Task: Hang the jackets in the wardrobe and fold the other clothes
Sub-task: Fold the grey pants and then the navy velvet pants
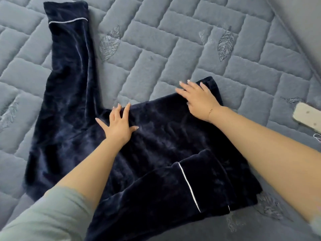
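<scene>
Dark navy plush garment (156,145) lies spread on a grey quilted bedcover (173,40) stitched in a brick pattern with embroidered leaves. It looks velvety, with a soft sheen and shallow creases. 1 long section runs away toward the top left, ending in a cuff crossed by thin white piping (67,21). A 2nd section is folded across the nearer part, its cuff lying bottom centre with a matching white piping line. Left hand (119,124) rests flat on the middle of the garment, fingers spread and straight, pressing the cloth, gripping nothing. Right hand (198,100) lies flat on the far right corner of the folded part, fingers extended, holding nothing; a thin bracelet (210,111) circles its wrist. Pale flat object (307,117) sits at the bedcover's right edge, well apart from the garment.
</scene>
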